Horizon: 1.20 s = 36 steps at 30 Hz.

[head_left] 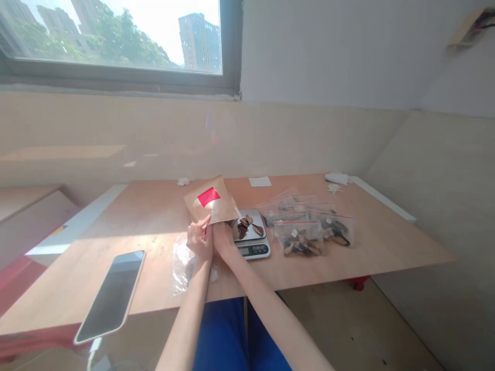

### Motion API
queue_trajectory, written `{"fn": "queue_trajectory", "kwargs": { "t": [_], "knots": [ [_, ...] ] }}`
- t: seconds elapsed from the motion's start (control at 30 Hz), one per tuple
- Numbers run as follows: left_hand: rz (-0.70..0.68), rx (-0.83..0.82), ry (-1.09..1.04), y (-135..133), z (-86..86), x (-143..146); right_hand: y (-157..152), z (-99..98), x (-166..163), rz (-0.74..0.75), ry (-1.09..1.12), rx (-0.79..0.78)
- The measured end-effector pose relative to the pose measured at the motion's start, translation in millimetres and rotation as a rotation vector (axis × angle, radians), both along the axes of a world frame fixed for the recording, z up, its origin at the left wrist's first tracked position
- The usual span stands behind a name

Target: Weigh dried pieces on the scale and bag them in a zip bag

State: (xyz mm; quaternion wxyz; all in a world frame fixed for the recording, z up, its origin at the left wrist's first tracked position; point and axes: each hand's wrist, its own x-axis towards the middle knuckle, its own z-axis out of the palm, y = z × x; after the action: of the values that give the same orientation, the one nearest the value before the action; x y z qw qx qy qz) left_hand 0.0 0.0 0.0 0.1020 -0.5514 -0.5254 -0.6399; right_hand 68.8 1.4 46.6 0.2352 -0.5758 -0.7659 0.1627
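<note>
Both hands hold a brown kraft-paper pouch (212, 204) with a red label, raised just above the table. My left hand (199, 238) pinches the pouch's lower left edge, fingers closed on it. My right hand (223, 237) grips the pouch from below and behind; its fingers are mostly hidden by the paper. Right of the hands stands a small digital kitchen scale (253, 247) with a few dark dried pieces (247, 225) on its steel platform. The pouch's lower edge hangs over the scale's left side.
Several clear zip bags (309, 226) with dark dried pieces lie right of the scale. An empty clear bag (181, 265) lies under my left forearm. A smartphone (112, 294) rests at the table's front left. Paper scraps (260, 181) lie at the back edge.
</note>
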Motion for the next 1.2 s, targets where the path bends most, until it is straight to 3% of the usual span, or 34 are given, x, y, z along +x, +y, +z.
{"fn": "queue_trajectory", "kwargs": {
  "t": [0.27,0.43,0.6,0.83,1.2],
  "knots": [
    [0.03,-0.069,-0.098,3,-5.2,0,-13,12.7,7,-0.176,-0.002,0.02],
    [0.062,-0.056,-0.103,4,-6.1,-2,-21,15.4,21,-0.254,0.278,0.065],
    [0.109,-0.045,-0.111,4,-4.8,-3,-14,22.4,57,-0.265,0.476,-0.028],
    [0.138,-0.052,-0.149,6,-4.1,-1,25,30.3,94,-0.22,0.375,-0.174],
    [0.148,-0.046,-0.117,8,-10.4,-3,44,46.4,75,-0.14,-0.103,-0.186]
  ]
}}
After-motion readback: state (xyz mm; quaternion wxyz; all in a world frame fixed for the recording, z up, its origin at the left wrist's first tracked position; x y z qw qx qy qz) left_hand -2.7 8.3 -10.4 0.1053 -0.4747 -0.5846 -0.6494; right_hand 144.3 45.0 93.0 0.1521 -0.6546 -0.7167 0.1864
